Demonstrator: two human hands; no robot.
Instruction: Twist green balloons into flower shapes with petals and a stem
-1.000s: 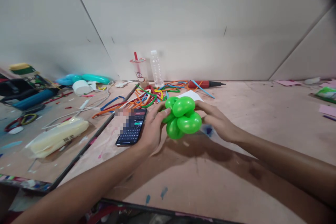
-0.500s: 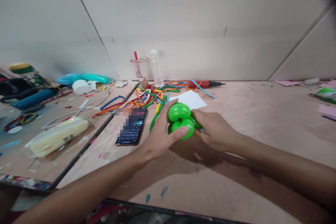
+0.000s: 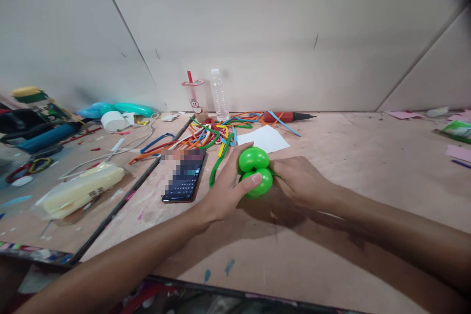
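A shiny green balloon (image 3: 253, 158), twisted into round bubbles, is held above the table between both hands. My left hand (image 3: 228, 185) wraps its left side, with the thumb lying across the lower bubble. On the right, my right hand (image 3: 300, 179) is closed on a thin green part of the same balloon, most of it hidden by the fingers. A phone (image 3: 184, 176) with its screen lit lies left of my left hand. Behind the hands a sheet of white paper (image 3: 263, 138) rests on the table.
A heap of uninflated long balloons (image 3: 206, 136) spreads behind the phone. Near the wall stand a plastic cup with a straw (image 3: 194, 98) and a clear bottle (image 3: 220, 95). A red hand pump (image 3: 281, 117) lies to their right. A tissue pack (image 3: 83, 189) sits on the left table.
The green tail section that showed beside my right hand has shrunk to a thin strip. My right fingers have closed further around it; the bubbles have shifted slightly.
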